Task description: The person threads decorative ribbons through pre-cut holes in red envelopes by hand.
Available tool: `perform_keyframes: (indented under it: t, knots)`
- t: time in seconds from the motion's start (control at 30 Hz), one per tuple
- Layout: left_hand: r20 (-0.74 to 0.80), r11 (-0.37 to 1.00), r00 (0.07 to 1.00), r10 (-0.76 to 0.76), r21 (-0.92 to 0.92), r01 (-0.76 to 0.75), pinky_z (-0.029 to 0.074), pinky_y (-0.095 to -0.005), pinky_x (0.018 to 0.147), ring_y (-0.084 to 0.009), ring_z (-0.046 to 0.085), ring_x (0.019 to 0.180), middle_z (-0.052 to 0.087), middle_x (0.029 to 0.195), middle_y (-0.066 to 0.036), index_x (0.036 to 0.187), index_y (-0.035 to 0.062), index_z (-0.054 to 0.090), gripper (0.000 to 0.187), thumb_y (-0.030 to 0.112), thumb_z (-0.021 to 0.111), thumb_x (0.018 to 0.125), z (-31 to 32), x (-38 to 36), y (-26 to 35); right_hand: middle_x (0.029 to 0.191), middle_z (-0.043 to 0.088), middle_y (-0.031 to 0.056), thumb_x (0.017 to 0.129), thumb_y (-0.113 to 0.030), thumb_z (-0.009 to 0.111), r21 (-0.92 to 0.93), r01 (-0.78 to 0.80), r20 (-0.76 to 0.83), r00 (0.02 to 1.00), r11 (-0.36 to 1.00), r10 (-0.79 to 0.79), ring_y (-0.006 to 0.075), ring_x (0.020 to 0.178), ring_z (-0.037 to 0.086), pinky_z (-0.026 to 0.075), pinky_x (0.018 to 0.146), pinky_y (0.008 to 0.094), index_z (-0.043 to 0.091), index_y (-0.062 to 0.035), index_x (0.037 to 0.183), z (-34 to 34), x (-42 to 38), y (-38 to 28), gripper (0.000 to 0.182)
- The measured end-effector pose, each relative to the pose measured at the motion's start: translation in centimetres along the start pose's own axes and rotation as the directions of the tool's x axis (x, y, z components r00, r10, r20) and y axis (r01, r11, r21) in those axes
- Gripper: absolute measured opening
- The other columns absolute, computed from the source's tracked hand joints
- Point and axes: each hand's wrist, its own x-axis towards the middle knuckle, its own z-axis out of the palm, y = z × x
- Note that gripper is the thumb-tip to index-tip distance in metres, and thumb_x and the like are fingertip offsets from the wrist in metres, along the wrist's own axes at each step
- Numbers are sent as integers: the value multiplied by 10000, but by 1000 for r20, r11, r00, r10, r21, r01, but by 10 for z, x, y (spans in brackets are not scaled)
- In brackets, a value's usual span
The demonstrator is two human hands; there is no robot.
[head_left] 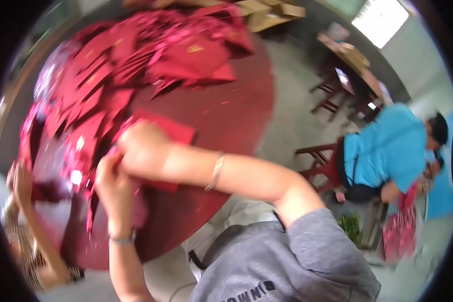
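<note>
My right hand (143,146), blurred by motion, curls over a red gift bag (178,132) at the near part of the round table (221,126). The bag lies flat and is partly hidden under that hand and forearm. Beside it, almost touching, my left hand (113,183) is closed, with a bit of red material at its fingertips. Its fingers point toward the right hand's fingers, whose tips are hidden. A heap of red bags (196,58) with gold print spreads over the far and left sides of the table, some in overlapping rows.
Another person's hands (20,183) are at the table's left edge, near clear plastic wrapping (53,161). A person in a blue shirt (387,146) sits at the right, near wooden stools (327,100). Cardboard boxes (272,15) stand behind the table.
</note>
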Motion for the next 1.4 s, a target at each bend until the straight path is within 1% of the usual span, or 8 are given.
perform_keyframes:
  t: [0.13, 0.3, 0.5, 0.8, 0.87, 0.97, 1.27, 1.4]
  knots:
    - [25, 1000, 1000, 5, 3, -5, 509, -356, 823, -310, 658, 926, 669, 975, -180, 972, -23, 662, 172, 14, 641, 805, -3, 6, 12, 732, 671, 192, 674, -194, 670, 268, -26, 49, 999, 963, 13, 284, 716, 687, 524, 647, 374, 714, -12, 774, -3, 8, 16, 212]
    - [59, 960, 996, -66, -267, 79, 514, -296, 733, -178, 655, 782, 680, 878, -115, 1006, -26, 669, 191, 34, 645, 826, 3, 12, -4, 734, 636, 139, 774, -61, 627, 36, 230, -141, 965, 972, -223, 306, 707, 643, 506, 645, 400, 598, -9, 981, 5, -3, 28, 215]
    - [444, 790, 797, -409, -265, 553, 433, -188, 494, -37, 560, 644, 652, 814, 1, 1060, 9, 679, 240, 181, 541, 963, -25, 26, 15, 754, 624, 120, 746, -76, 700, 133, 235, 13, 971, 963, -238, 243, 672, 629, 495, 618, 352, 609, -14, 950, -15, -18, 19, 231]
    - [736, 974, 665, -127, -34, 224, 489, -260, 732, -88, 592, 785, 678, 831, -51, 992, -35, 669, 185, 38, 635, 825, -44, 35, 4, 767, 607, 105, 740, -79, 714, 15, 359, -32, 933, 933, -358, 262, 697, 604, 489, 641, 363, 619, -33, 972, -3, -42, 6, 255]
    - [707, 980, 699, -108, -42, 194, 496, -287, 734, -157, 628, 776, 670, 819, -100, 944, -35, 658, 151, 25, 633, 807, -38, 30, 5, 780, 611, 108, 749, -88, 712, -37, 390, -8, 921, 920, -390, 267, 688, 600, 491, 643, 365, 635, -36, 963, -12, -42, 2, 233]
    - [516, 977, 834, 195, -25, -213, 496, -378, 707, -344, 623, 796, 647, 830, -167, 881, -21, 636, 107, 4, 614, 779, -29, 21, 2, 843, 633, 106, 778, -87, 691, -193, 454, -4, 886, 870, -464, 274, 821, 591, 486, 742, 362, 685, -54, 923, -36, -28, 0, 149]
    - [356, 883, 895, 270, 280, -378, 506, -397, 687, -344, 622, 789, 639, 828, -139, 864, 10, 646, 82, 27, 596, 801, -40, 25, 1, 762, 572, 95, 755, -49, 670, -31, 498, 328, 824, 867, -462, 282, 808, 522, 431, 750, 384, 571, -27, 795, -46, -6, 29, 109]
    - [78, 890, 985, 154, 422, -173, 504, -352, 724, -281, 636, 784, 638, 878, -118, 1027, 36, 657, 214, 67, 630, 817, -70, 49, -51, 800, 592, 99, 824, -57, 629, 62, 316, 383, 868, 947, -314, 260, 828, 552, 448, 779, 349, 606, -13, 853, -55, -18, 41, 57]
